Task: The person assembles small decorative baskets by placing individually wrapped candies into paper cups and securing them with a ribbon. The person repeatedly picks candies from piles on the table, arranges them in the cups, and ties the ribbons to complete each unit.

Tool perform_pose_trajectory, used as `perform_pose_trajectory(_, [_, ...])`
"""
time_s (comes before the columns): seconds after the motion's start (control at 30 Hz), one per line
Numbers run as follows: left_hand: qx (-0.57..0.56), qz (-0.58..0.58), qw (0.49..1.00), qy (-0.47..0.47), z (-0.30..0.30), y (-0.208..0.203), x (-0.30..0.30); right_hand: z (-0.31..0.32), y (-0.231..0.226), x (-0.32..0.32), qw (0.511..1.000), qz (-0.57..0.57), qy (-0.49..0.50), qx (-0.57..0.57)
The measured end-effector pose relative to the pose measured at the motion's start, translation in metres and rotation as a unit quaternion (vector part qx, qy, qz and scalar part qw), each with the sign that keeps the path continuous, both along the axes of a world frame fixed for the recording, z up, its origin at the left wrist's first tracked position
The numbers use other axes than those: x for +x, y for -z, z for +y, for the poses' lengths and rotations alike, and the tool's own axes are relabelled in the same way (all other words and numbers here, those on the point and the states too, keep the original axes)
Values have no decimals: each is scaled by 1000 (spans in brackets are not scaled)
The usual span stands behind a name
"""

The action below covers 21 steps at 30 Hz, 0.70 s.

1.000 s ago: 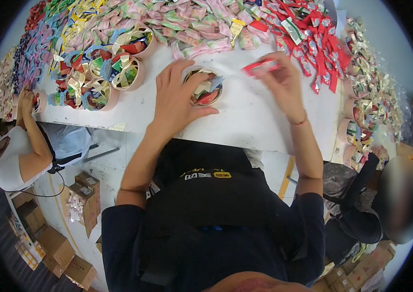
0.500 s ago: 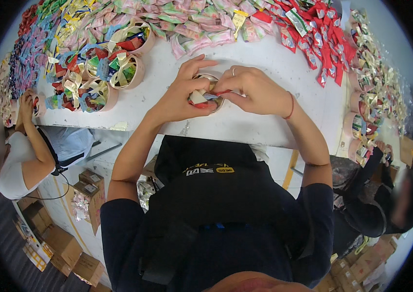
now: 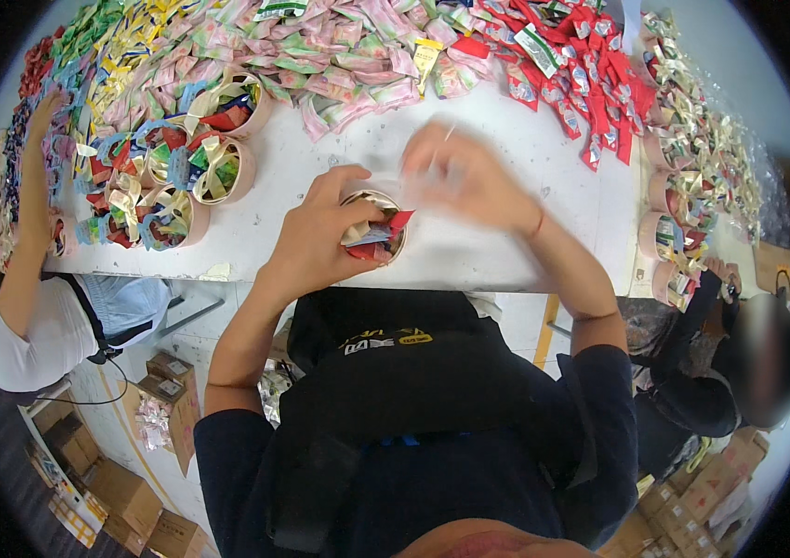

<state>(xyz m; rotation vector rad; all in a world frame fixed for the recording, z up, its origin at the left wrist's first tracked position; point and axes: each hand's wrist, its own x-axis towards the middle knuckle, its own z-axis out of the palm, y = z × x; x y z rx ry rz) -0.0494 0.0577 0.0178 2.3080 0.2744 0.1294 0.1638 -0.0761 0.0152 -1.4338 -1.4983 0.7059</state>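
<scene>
My left hand is wrapped round the left side of a small round pale tub near the table's front edge. Inside the tub are wrapped packets; a red packet sticks up over the rim, with cream ribbon beside it. Just beyond the tub, to its upper right, my right hand is smeared by motion. Its fingers are too blurred to show whether they hold anything.
Heaps of pink-green packets and red packets line the table's far side. Filled pink tubs with bows stand at left, more tubs at right. A co-worker's arm reaches over the table at left; another person sits at right.
My right hand has pulled out of the tub and moved up beyond it. My left hand stays round the tub. At left, the co-worker's arm has stretched toward the packet heaps.
</scene>
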Motion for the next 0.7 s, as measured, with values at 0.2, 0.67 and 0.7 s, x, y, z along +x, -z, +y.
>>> perform_pose_trajectory(0.2, [-82,-53,995,19,-2,10,-5,74,42,50,944,-275,181,-9])
perform_pose_trajectory(0.67, [-125,-81,988,44,0,24,-9,-4,-7,-26,998,-31,34,-41])
perform_pose_trajectory(0.7, [-144,-91,985,34,0,26,-9,-6,-10,-30,997,-63,13,-52])
